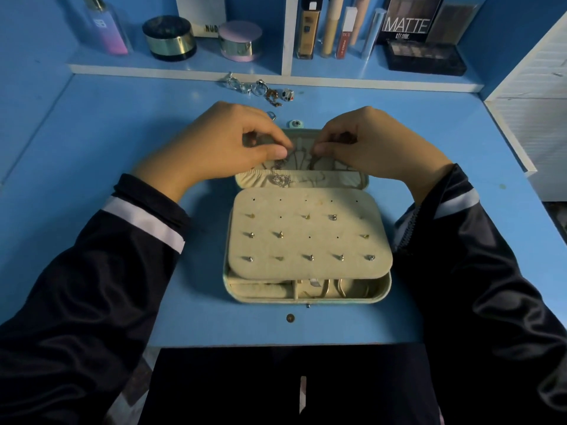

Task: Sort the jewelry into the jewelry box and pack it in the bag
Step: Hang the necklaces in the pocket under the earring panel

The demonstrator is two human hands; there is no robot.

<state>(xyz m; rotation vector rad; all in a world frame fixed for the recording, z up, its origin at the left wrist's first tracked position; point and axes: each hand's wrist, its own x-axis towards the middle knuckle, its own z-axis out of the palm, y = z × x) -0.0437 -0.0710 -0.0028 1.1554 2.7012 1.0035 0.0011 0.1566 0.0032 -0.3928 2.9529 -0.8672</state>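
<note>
Jewelry box [306, 289] lies open at the middle of the blue desk [92, 142], lid section on its far side, tray on its near side. A beige earring panel [310, 234] covers most of the tray; small studs sit in its holes in rows. Left hand [227, 148] is over the far-left of the box lid, palm down, thumb and forefinger pinched together on a thin chain [277, 167]. Right hand [368, 145] mirrors it over the far-right of the lid, fingers curled, thumb and forefinger pinched on what looks like the other end of a chain; exact contact is too fine to tell. A sparkly pendant [280, 179] rests on the lid's elastic pocket, just below the left thumb. Both hands hide much of the lid interior. Beyond the box, loose rings and charms [260, 88] lie in a cluster near the shelf edge. On the shelf behind the box stand cosmetic jars [168, 38], tubes and a palette [426, 58]. Near the box's front edge lies a small round stud [290, 317].
</note>
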